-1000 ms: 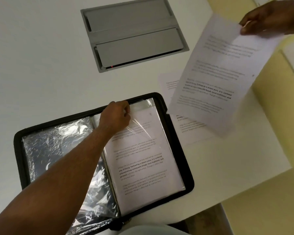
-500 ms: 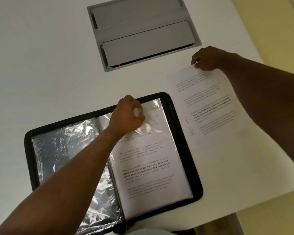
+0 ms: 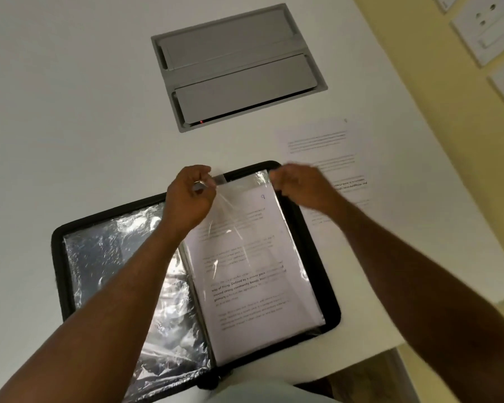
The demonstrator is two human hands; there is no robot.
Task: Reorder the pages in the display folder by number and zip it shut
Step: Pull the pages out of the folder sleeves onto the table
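Since half a second ago my right hand (image 3: pixel 298 186) has let go of the loose white printed sheet (image 3: pixel 329 170) (it now lies flat on the white table (image 3: pixel 70 112), just right of the folder) and come to the far right corner of the clear plastic sleeve (image 3: pixel 245 228); whether it grips the sleeve I cannot tell, motion blurs it. My left hand (image 3: pixel 191 194) pinches that sleeve's far left corner, lifting the film. The black zip-edged display folder (image 3: pixel 330 303) lies open at the near table edge, printed pages on its right half, near the grey recessed cable hatch (image 3: pixel 236 65).
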